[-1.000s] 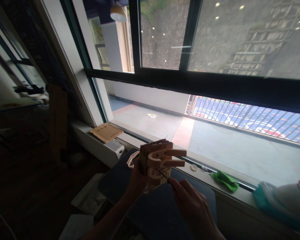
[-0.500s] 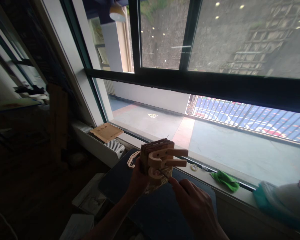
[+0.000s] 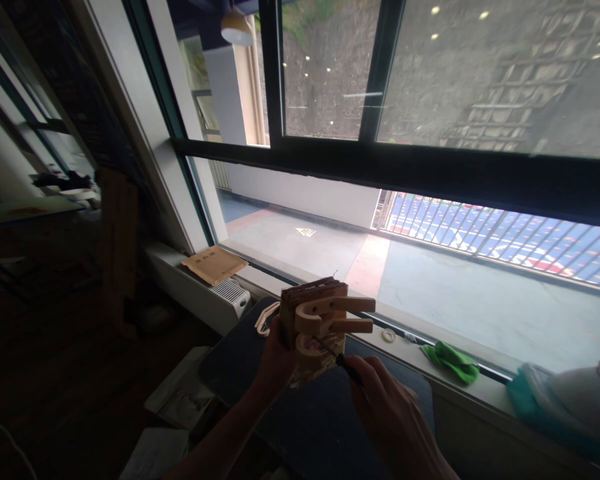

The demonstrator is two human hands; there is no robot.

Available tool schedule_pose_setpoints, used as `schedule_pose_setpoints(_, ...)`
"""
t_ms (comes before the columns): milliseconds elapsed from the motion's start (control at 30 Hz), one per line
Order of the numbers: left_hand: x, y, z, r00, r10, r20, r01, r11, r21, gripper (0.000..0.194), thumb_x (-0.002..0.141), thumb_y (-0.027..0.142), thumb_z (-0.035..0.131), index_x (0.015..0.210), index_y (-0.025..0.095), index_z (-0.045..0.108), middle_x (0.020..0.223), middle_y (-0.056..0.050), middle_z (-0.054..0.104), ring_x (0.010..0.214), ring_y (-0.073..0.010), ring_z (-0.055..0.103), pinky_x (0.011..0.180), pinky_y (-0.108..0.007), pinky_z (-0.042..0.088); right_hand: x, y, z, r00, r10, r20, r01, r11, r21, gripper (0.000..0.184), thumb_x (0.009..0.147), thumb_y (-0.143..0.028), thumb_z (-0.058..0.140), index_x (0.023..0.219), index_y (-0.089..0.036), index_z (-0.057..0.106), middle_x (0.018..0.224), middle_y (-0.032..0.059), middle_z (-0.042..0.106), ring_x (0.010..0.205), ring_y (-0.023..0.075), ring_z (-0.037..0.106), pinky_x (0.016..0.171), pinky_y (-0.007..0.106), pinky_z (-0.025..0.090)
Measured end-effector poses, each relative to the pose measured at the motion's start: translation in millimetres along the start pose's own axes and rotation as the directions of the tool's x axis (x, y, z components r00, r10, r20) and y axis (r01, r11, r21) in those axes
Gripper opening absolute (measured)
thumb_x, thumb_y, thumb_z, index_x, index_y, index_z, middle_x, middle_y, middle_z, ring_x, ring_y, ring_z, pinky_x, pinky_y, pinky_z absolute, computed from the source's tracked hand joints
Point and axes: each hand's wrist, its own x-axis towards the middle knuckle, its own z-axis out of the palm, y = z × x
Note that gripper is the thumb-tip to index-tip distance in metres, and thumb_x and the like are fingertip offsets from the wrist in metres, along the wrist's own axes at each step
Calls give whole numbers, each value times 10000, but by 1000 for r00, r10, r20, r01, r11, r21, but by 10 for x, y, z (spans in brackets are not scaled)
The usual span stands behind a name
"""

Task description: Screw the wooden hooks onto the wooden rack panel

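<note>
My left hand (image 3: pixel 276 357) is closed around the left side of a brown wooden block (image 3: pixel 314 291) with ragged edges, held up above a dark table (image 3: pixel 310 427). Curved light-wood hooks (image 3: pixel 310 319) are fixed to the block's face, their straight ends pointing right. In my right hand (image 3: pixel 387 400) is a screwdriver (image 3: pixel 347 365) with a black handle. Its thin shaft reaches up and left to the lower hook. Whether the tip sits in a screw is too small to tell. Behind my left hand, a pale looped wooden piece (image 3: pixel 266 320) lies on the table.
A brown envelope (image 3: pixel 215 265) rests on the white radiator (image 3: pixel 195 280) at left. Along the windowsill are a roll of tape (image 3: pixel 389 335), a green cloth (image 3: pixel 451 361) and a teal container (image 3: pixel 535 400). The large window stands right behind the table.
My right hand has shifted slightly down and right along the screwdriver, and more of its black handle shows. The block and my left hand have hardly moved.
</note>
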Motion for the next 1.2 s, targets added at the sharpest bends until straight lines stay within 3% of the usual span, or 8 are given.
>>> schedule_pose_setpoints(100,-13,13,17,1000,4,5,-4,1000,-2,576,511,141,724,1024,189,465,892,-32,644,853,-225,610,680,-286,501,3,33,-52,988,-153,9,153,979,-136,319,854,-133,427,1146,-190,541,869,61,627,726,125,604,558,203,427)
schedule_pose_setpoints(200,-20,11,30,999,29,28,-28,999,-26,592,520,144,713,1052,184,455,910,-43,638,865,-230,608,694,-296,504,2,70,-28,982,-187,-20,181,969,-165,303,865,-152,432,1142,-188,549,798,47,620,695,116,598,557,204,422)
schedule_pose_setpoints(333,-7,-7,24,998,54,42,-53,998,-25,602,525,126,695,1072,179,451,926,-43,632,875,-218,603,701,-284,507,-27,81,97,993,-27,-111,25,999,-21,256,877,-217,429,1091,-191,567,813,39,631,660,100,601,564,187,445)
schedule_pose_setpoints(500,10,-51,7,998,57,33,-56,997,-48,575,521,114,702,1040,195,467,874,-4,633,834,-189,603,684,-257,508,-42,39,134,988,151,-35,-145,981,130,257,864,-233,426,1094,-236,541,881,18,642,667,104,615,534,179,463)
schedule_pose_setpoints(800,21,-91,18,1000,21,1,-21,998,-61,590,492,97,722,1024,197,488,877,-4,645,817,-188,604,658,-237,492,41,31,-35,984,-179,-6,177,977,-122,312,852,-123,424,1131,-181,553,831,59,628,708,123,604,579,205,439)
schedule_pose_setpoints(933,34,-105,9,999,48,0,-48,999,-25,568,504,102,718,1015,189,485,880,-7,637,823,-185,597,672,-240,484,18,65,78,993,-68,-94,67,998,-12,276,862,-176,419,1099,-180,561,785,38,631,639,107,605,544,188,447)
schedule_pose_setpoints(1067,43,-127,1,997,69,27,-69,997,-31,583,527,106,706,1050,189,460,911,-18,624,862,-194,593,705,-263,487,-17,71,147,993,102,-54,-94,987,133,261,859,-240,427,1091,-233,548,865,25,648,661,108,622,531,177,464)
schedule_pose_setpoints(1200,31,-109,9,998,55,42,-53,997,-48,589,531,108,700,1061,186,455,915,-28,626,863,-204,598,699,-279,495,-15,47,80,997,75,-34,-72,995,62,299,857,-216,427,1141,-211,520,872,40,640,650,113,612,538,193,454)
